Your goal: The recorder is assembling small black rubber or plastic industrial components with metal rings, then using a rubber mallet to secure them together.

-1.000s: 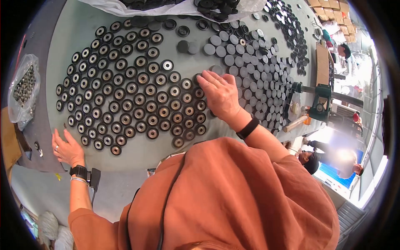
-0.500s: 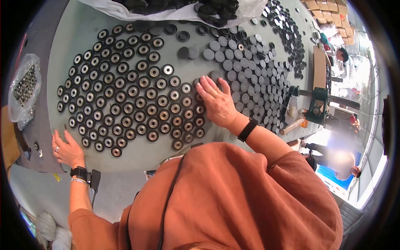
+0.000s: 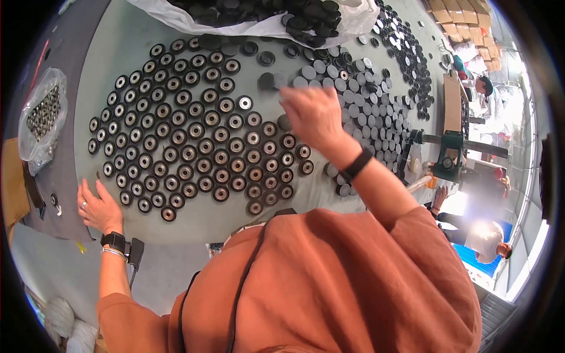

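Right hand: I am holding my right hand (image 3: 312, 117) raised above the desk, blurred, fingers loosely spread and pointing toward the far side; I cannot tell whether anything is pinched in it. A black band is sitting on that wrist.
Left hand: I am pressing my left hand (image 3: 99, 207) flat and open on the near left edge of the pale grey-green desk (image 3: 147, 35), fingers splayed, gripping nothing. A black watch and a thin bracelet are sitting on that wrist.
Ringed discs: the small round black discs with shiny metal centres (image 3: 194, 141) are lying in neat slanted rows across the middle of the desk, between my two hands; the nearest rows are lying just beyond my left fingertips.
Plain discs: the flat grey round discs (image 3: 371, 106) are lying packed together just right of my right hand, some under it.
Far sack: a white plastic sack of loose black round parts (image 3: 265, 17) is lying open at the far edge.
Side bag: a clear plastic bag of small metal rings (image 3: 41, 115) is sitting left of the desk.
Clothing: my rust-orange top (image 3: 329, 282) is filling the near view.
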Demonstrator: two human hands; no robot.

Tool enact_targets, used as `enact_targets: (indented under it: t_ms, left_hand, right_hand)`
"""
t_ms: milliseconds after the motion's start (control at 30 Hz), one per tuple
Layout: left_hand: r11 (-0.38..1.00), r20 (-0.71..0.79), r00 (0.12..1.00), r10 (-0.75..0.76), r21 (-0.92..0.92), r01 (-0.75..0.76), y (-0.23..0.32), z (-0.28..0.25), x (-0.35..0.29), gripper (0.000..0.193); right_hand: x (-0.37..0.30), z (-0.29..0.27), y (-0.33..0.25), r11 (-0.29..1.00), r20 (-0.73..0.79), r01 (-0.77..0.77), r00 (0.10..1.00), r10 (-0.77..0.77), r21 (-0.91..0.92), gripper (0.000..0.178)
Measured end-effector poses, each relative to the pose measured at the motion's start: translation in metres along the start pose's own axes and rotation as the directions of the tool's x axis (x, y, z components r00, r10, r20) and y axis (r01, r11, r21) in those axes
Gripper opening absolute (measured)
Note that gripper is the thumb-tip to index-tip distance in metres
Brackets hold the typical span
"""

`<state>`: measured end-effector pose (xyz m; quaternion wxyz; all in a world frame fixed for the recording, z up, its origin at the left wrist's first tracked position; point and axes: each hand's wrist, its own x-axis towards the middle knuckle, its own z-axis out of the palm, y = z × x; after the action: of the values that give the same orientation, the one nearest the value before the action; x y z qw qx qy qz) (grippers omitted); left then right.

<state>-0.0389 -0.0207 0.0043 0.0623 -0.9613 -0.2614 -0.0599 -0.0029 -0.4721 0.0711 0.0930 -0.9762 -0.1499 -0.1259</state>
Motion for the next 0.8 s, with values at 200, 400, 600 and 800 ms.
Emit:
enact_targets:
  t_ms: [200, 400, 600, 800]
  left_hand:
    - [0.999, -0.026, 0.999, 0.035, -0.012, -0.036, -0.003, 0.007, 0.003, 0.048]
    - [1.000, -0.018, 1.000, -0.002, 0.007, 0.002, -0.006, 0.005, 0.002, 0.048]
    - [1.000, -0.011, 1.000, 0.011, -0.006, -0.011, 0.003, 0.002, 0.009, 0.047]
    - [1.000, -0.046, 0.999, -0.012, -0.009, 0.012, 0.006, -0.005, 0.002, 0.046]
  right_hand:
    - [0.067, 0.016, 0.027, 0.927, 0.306, 0.339, 0.910, -0.281, -0.158, 0.014]
    - [0.025, -0.028, 0.008, -0.462, 0.783, -0.645, 0.581, 0.220, 0.609, 0.018]
    - [-0.010, -0.043, 0.011, -0.699, 0.790, -0.480, 0.579, 0.202, 0.530, 0.026]
    - [-0.021, -0.042, 0.019, -0.482, 0.793, -0.631, 0.448, 0.413, 0.608, 0.025]
